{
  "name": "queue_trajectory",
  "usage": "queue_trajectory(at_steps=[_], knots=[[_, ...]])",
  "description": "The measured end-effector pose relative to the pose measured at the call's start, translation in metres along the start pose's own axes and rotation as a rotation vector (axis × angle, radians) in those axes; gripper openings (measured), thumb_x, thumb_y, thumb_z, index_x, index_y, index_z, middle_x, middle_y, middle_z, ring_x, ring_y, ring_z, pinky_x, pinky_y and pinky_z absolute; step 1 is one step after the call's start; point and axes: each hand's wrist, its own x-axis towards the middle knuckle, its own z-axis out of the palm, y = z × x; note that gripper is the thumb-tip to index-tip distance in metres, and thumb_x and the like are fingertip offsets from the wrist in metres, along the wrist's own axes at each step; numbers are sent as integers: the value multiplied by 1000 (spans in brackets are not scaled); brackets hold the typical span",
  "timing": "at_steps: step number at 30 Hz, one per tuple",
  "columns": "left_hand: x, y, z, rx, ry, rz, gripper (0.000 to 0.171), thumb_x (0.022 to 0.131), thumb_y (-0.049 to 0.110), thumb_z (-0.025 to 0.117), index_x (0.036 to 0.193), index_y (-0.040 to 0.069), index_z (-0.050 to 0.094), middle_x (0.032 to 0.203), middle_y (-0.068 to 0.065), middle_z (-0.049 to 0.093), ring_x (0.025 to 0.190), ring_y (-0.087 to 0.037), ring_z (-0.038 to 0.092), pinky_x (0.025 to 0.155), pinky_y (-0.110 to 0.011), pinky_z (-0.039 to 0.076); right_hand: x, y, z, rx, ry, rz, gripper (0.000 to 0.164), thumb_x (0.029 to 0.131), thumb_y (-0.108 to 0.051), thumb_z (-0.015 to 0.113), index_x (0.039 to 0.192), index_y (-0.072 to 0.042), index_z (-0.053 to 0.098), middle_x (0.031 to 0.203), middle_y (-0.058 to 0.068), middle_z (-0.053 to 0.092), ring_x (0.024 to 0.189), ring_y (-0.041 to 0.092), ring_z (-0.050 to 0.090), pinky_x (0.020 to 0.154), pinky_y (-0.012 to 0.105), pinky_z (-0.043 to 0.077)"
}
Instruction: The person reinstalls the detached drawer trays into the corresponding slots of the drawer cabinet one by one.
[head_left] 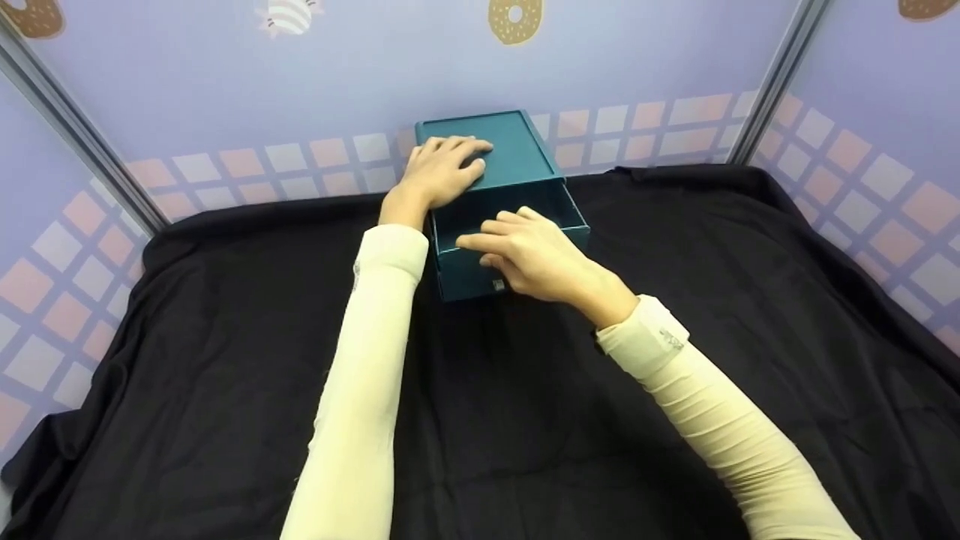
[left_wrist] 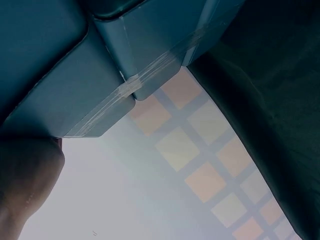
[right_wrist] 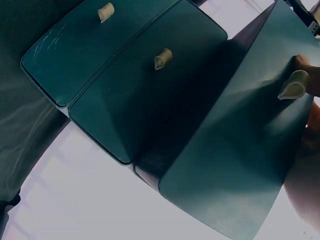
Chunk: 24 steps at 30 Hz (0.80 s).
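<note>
A dark teal drawer cabinet (head_left: 517, 146) stands against the back wall with its top drawer (head_left: 577, 236) pulled out; nothing shows in the visible part of its inside. My left hand (head_left: 442, 172) rests on the cabinet's top, fingers spread toward the right. At the front of the drawer, my right hand (head_left: 536, 255) pinches the front panel, its thumb on the outer face beside a pale pull tab (right_wrist: 294, 85). Two shut drawers lie below, each with a similar tab (right_wrist: 163, 59). Clear tape (left_wrist: 131, 86) runs along the cabinet's side in the left wrist view.
Black cloth (head_left: 262, 360) covers the table and bunches up along the walls. Behind the cabinet rises a lilac wall (head_left: 420, 60) with checked squares and doughnut prints. Metal posts (head_left: 780, 75) mark the corners of the booth.
</note>
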Motion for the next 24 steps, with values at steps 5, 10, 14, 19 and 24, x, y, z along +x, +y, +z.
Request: queue_trajectory(at_steps=[5, 10, 14, 19, 24], knots=[[1, 0, 0, 0, 5, -5, 52, 114, 46, 32, 164, 34, 40, 175, 3, 27, 160, -29, 22, 129, -51, 14, 4, 4, 2, 22, 0, 14, 31, 102, -11, 68, 132, -14, 75, 99, 6, 70, 89, 28, 62, 80, 44, 50], [1, 2, 2, -9, 2, 2, 52, 114, 46, 32, 164, 34, 40, 175, 2, 27, 160, -29, 21, 130, -51, 12, 7, 8, 3, 28, -9, 38, 31, 101, -9, 69, 131, -14, 75, 99, 7, 70, 91, 29, 62, 81, 45, 51], [0, 1, 4, -19, 2, 1, 51, 115, 45, 33, 164, 34, 40, 175, 2, 27, 160, -28, 22, 130, -50, 12, 10, 12, 5, 19, -8, 59, 31, 100, -10, 70, 131, -14, 76, 100, 7, 71, 92, 30, 63, 82, 46, 49], [1, 1, 5, -17, 5, 3, 51, 115, 45, 33, 164, 33, 41, 175, 2, 28, 160, -29, 22, 130, -51, 13, 13, 17, 7, 42, 5, 78, 31, 100, -12, 71, 130, -14, 77, 99, 8, 71, 92, 31, 62, 80, 47, 46], [3, 1, 3, -7, 2, 3, 52, 114, 45, 33, 164, 33, 41, 175, 2, 28, 160, -29, 22, 129, -51, 14, 17, 16, 5, 45, -21, 114, 31, 102, -13, 70, 132, -14, 76, 102, 8, 71, 94, 31, 63, 82, 47, 44]])
